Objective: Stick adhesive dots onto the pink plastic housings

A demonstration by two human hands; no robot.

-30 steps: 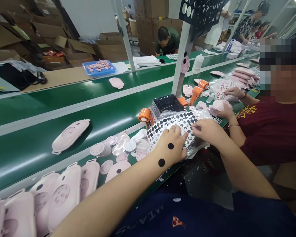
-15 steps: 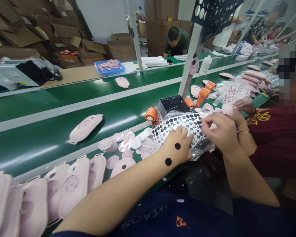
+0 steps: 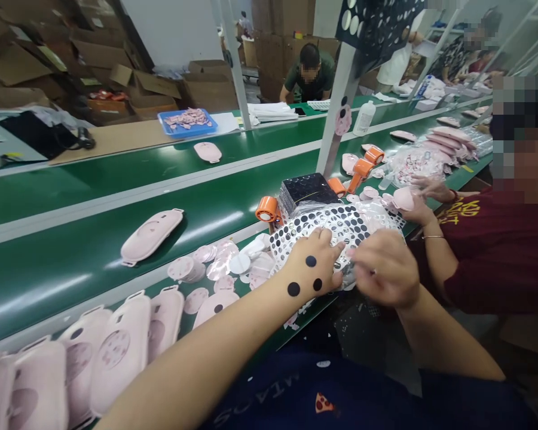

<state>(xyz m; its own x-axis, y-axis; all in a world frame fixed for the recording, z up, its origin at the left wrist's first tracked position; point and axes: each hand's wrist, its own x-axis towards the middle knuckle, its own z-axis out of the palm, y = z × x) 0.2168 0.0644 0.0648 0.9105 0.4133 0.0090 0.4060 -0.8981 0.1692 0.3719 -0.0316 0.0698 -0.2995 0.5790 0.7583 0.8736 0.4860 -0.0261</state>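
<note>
My left hand [image 3: 316, 260] lies spread on a white sheet of black round stickers [image 3: 296, 230], pressing it down. Three black dots stick to the back of that hand and its wrist. Over the sheet's right side hovers my right hand [image 3: 385, 269], blurred by motion, its fingers pinched; what they hold, if anything, is too small to make out. Behind the sheet stands a stack of black sheets [image 3: 307, 191]. Pink patterned discs [image 3: 186, 269] are strewn to the left, near a pink case part [image 3: 215, 306] with one black dot.
Pink case parts [image 3: 121, 352] lean in a row at the lower left. Another pink part [image 3: 152, 236] lies on the green conveyor [image 3: 85, 257]. Orange fans [image 3: 267, 209] stand behind the sheet. A co-worker in a maroon shirt [image 3: 479, 257] works close on the right.
A third black dot is now on my left hand. My right hand has moved left and down, nearer to my left hand. The whole view has shifted slightly.
</note>
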